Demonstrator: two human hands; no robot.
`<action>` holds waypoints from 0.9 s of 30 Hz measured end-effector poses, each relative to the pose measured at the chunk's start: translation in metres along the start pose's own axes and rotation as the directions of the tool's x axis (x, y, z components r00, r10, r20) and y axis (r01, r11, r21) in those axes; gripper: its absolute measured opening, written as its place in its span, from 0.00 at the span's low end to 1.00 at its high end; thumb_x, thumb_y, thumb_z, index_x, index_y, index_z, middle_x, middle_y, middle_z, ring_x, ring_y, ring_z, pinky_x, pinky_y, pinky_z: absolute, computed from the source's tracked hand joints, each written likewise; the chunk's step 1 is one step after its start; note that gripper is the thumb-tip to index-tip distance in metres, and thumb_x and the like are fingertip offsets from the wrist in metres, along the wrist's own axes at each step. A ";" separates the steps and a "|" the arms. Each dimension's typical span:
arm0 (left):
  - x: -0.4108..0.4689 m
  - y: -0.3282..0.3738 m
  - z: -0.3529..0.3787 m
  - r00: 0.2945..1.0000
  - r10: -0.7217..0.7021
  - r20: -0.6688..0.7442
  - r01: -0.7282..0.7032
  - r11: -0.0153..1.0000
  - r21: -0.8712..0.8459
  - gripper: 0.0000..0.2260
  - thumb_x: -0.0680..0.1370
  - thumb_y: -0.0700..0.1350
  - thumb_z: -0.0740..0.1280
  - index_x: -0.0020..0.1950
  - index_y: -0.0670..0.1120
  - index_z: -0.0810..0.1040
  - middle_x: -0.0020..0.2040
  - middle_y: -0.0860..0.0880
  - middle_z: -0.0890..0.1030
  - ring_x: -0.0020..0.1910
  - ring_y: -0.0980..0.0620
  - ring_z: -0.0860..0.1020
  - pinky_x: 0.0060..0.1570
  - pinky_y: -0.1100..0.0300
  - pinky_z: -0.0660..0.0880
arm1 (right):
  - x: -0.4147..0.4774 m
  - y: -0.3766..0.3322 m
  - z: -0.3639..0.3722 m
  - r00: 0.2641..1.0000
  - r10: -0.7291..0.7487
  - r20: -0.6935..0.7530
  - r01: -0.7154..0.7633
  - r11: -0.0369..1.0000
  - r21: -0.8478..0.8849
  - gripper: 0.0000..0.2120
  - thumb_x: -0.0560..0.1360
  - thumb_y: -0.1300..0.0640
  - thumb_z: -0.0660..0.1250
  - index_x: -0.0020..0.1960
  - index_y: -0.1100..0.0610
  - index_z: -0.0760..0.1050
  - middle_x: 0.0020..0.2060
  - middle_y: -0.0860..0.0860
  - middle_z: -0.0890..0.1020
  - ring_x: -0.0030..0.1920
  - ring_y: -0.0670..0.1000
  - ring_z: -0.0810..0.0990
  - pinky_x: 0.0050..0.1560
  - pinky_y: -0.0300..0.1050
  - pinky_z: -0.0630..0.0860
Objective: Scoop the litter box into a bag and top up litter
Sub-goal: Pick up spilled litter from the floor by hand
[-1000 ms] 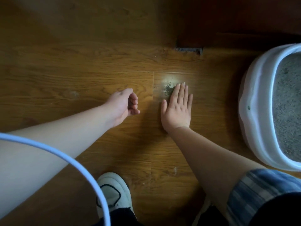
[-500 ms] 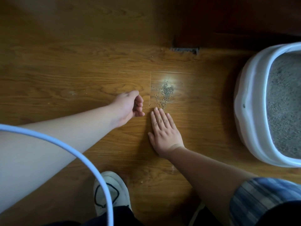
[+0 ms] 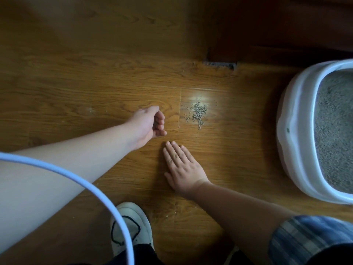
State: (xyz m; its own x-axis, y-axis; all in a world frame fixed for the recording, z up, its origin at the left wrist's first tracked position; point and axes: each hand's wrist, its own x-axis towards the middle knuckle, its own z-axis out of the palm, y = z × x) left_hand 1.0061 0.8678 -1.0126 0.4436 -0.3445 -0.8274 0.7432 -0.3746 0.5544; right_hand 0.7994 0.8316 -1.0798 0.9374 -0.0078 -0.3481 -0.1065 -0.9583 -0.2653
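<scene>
Litter box (image 3: pixel 286 142) at right edge, full of grey litter (image 3: pixel 336 134). Spilled granules (image 3: pixel 198 114) on wood floor (image 3: pixel 86 83), well left of it. Right hand (image 3: pixel 183 167) flat on floor near spill, fingers straight. Left hand (image 3: pixel 148 124) beside spill, fingers cupped; contents can't tell.

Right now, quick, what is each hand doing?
Left hand: fingers curled, can't tell if it holds anything.
Right hand: open, flat on the floor, holding nothing.
</scene>
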 end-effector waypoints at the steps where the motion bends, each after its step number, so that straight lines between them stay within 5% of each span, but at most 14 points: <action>1: -0.001 0.000 0.000 1.000 0.003 0.003 -0.003 1.000 -0.002 0.16 0.83 0.43 0.56 0.36 0.42 0.72 0.31 0.45 0.72 0.29 0.50 0.70 0.31 0.55 0.75 | 0.005 0.001 0.000 1.000 0.025 -0.008 -0.025 1.000 0.003 0.34 0.81 0.45 0.53 0.81 0.62 0.52 0.80 0.57 0.52 0.81 0.56 0.46 0.79 0.55 0.49; 12: -0.004 0.005 0.000 1.000 0.028 0.011 -0.028 0.999 0.016 0.16 0.83 0.43 0.56 0.37 0.41 0.72 0.32 0.45 0.72 0.30 0.51 0.71 0.32 0.54 0.76 | 0.055 0.030 -0.036 0.939 0.339 -0.058 -0.331 0.937 0.112 0.35 0.81 0.45 0.50 0.81 0.64 0.45 0.80 0.59 0.46 0.81 0.56 0.42 0.80 0.53 0.41; 17: -0.003 0.002 0.007 1.000 0.019 0.024 -0.020 1.000 0.013 0.16 0.83 0.43 0.56 0.37 0.41 0.72 0.32 0.45 0.72 0.29 0.50 0.70 0.32 0.54 0.76 | 0.003 0.018 -0.024 0.993 0.110 -0.051 -0.108 0.993 0.041 0.35 0.80 0.46 0.53 0.80 0.65 0.53 0.80 0.62 0.52 0.81 0.59 0.47 0.79 0.57 0.51; 27: -0.003 0.004 0.018 0.999 0.005 0.051 -0.008 0.998 0.056 0.15 0.83 0.43 0.56 0.38 0.41 0.72 0.31 0.45 0.72 0.29 0.50 0.71 0.32 0.54 0.77 | 0.008 0.051 -0.022 0.952 0.306 0.002 -0.306 0.952 0.026 0.35 0.81 0.45 0.49 0.81 0.63 0.46 0.81 0.58 0.47 0.81 0.56 0.43 0.80 0.54 0.46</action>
State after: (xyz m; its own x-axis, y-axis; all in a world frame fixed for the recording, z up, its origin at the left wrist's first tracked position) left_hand 0.9984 0.8517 -1.0062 0.4215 -0.3898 -0.8188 0.7104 -0.4193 0.5653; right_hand 0.8093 0.7764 -1.0761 0.8590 -0.3001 -0.4148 -0.3969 -0.9022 -0.1690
